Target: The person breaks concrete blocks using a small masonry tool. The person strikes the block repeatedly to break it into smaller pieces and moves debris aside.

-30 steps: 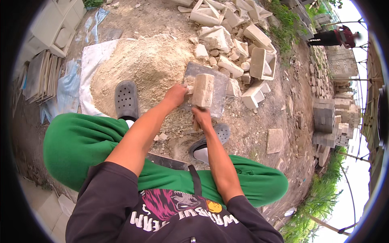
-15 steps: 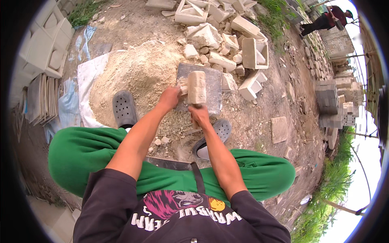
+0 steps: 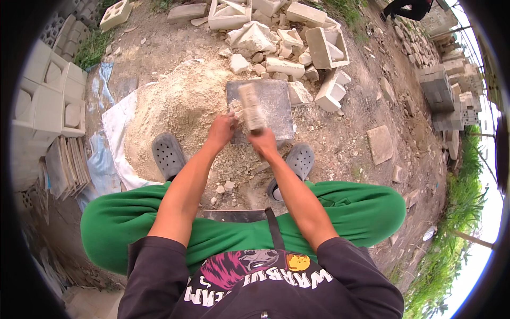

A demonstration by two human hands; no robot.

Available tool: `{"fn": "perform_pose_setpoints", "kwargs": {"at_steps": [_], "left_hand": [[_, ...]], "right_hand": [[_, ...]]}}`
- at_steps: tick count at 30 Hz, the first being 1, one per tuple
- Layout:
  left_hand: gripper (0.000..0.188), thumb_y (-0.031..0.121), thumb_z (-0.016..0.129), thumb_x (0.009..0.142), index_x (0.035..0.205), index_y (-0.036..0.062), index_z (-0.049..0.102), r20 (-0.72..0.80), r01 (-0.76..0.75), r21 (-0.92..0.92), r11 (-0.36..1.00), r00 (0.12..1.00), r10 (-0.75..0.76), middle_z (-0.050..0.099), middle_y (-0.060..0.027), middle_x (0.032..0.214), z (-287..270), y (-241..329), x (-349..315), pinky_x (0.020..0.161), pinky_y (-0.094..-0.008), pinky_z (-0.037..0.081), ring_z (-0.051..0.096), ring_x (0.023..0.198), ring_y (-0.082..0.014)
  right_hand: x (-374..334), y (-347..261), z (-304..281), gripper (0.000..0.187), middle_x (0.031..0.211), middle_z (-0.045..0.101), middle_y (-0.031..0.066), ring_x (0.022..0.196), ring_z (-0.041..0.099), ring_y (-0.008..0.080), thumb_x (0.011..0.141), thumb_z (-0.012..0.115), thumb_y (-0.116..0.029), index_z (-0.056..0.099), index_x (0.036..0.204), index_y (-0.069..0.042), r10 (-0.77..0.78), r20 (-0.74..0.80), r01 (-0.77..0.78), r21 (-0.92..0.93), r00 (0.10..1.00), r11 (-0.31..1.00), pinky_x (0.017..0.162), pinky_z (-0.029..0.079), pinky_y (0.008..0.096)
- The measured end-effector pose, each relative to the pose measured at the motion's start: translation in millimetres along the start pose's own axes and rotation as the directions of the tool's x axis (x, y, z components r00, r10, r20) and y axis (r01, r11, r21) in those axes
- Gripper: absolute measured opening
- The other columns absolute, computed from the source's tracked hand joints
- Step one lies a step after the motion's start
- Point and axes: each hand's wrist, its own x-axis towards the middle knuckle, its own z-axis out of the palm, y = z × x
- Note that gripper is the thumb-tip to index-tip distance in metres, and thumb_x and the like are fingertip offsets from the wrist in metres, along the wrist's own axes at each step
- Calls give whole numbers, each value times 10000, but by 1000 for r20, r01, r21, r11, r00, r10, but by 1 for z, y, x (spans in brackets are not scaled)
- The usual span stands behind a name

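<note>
In my right hand (image 3: pixel 262 142) is the handle of a mallet, gripped with closed fingers. The mallet's thick, pale, dusty head (image 3: pixel 249 103) is smeared by motion and tilts to the left above a dark square slab (image 3: pixel 279 109). My left hand (image 3: pixel 223 129) is at the slab's left edge, its fingers pinched on a small pale chunk (image 3: pixel 237 110) beside the mallet head. Crumbs and dust lie on the slab around the chunk. Behind my left hand rises a heap of pale crushed grit (image 3: pixel 178 98) on a white sheet (image 3: pixel 118 119).
Broken pale blocks (image 3: pixel 289 66) are piled beyond the slab. Stacked blocks (image 3: pixel 50 90) and thin leaning boards (image 3: pixel 69 165) stand at left, grey blocks (image 3: pixel 438 95) at right. My clogs (image 3: pixel 169 154) flank the gravel. Another person's legs (image 3: pixel 406 9) show at top right.
The mallet head has tilted left and blurred, uncovering more of the slab. My left hand stays at the slab's edge. The whole view has shifted, and the other person is now mostly cut off above.
</note>
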Motion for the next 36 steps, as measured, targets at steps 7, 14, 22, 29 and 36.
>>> {"fn": "perform_pose_setpoints", "kwargs": {"at_steps": [7, 14, 22, 29, 36], "left_hand": [[249, 1, 672, 762, 994, 53, 745, -28, -56, 1, 998, 998, 56, 700, -97, 1126, -7, -6, -6, 864, -433, 508, 623, 920, -384], [198, 5, 646, 793, 973, 25, 726, -4, -33, -57, 998, 999, 33, 685, -107, 1147, -6, 3, 0, 842, -453, 519, 603, 918, -396], [167, 26, 648, 817, 961, 41, 734, -5, -99, -2, 995, 995, 98, 690, -121, 1125, -12, -1, -5, 844, -459, 505, 603, 873, -393], [151, 34, 643, 820, 944, 30, 727, -13, -98, 18, 995, 995, 99, 690, -130, 1116, -10, -5, -3, 862, -447, 501, 611, 897, -392], [172, 160, 666, 842, 945, 29, 709, 136, 61, 72, 996, 988, -71, 685, -178, 1050, -26, 25, 16, 881, -474, 503, 628, 961, -394]], "right_hand": [[10, -19, -20, 274, 679, 696, 130, 517, 654, 164, 763, 738, -240, 713, 816, 28, 37, 20, -40, 147, 999, 988, 515, 508, 349], [7, 4, -10, 400, 890, 723, 236, 852, 713, 398, 734, 756, -347, 730, 935, -2, -51, -28, 48, -84, 998, 995, 718, 550, 452], [7, -10, -19, 270, 624, 677, 92, 543, 657, 158, 758, 770, -251, 720, 810, 10, -45, -17, 48, 232, 999, 971, 518, 512, 335], [-2, 4, -12, 277, 693, 697, 86, 549, 660, 158, 754, 761, -246, 739, 852, 13, 174, 223, -192, 60, 959, 980, 508, 520, 324], [18, 24, -17, 295, 662, 662, 82, 515, 646, 171, 732, 777, -232, 725, 827, 42, 238, 156, -282, 396, 959, 874, 471, 522, 315]]}}
